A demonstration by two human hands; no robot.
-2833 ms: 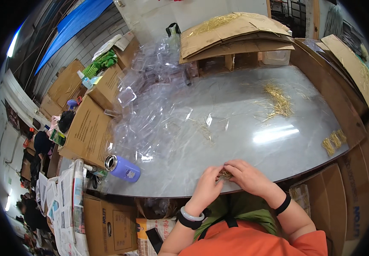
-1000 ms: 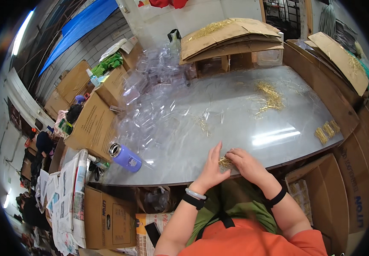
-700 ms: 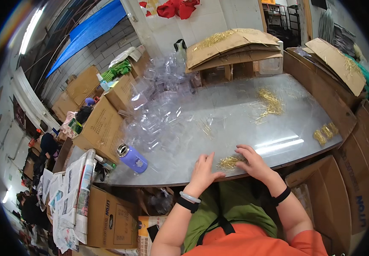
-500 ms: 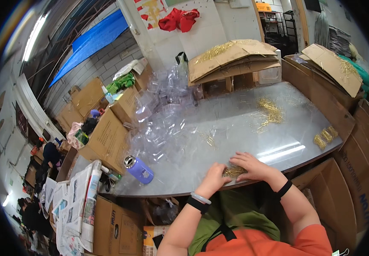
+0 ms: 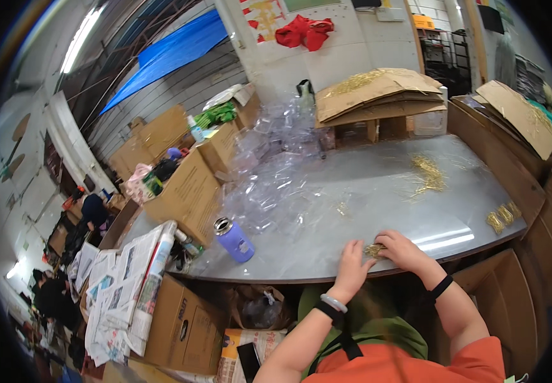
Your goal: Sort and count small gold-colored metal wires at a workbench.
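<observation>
Gold bundle [image 5: 373, 249] at near edge of bench [image 5: 403, 214]: right hand [image 5: 406, 251] fingers closed on it; left hand [image 5: 352, 268] beside it, can't tell if gripping.

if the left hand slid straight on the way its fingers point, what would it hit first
The left hand would probably meet the cardboard compartments at the back of the table; the loose gold pile looks off to the right. Depth is hard to judge here.
</observation>
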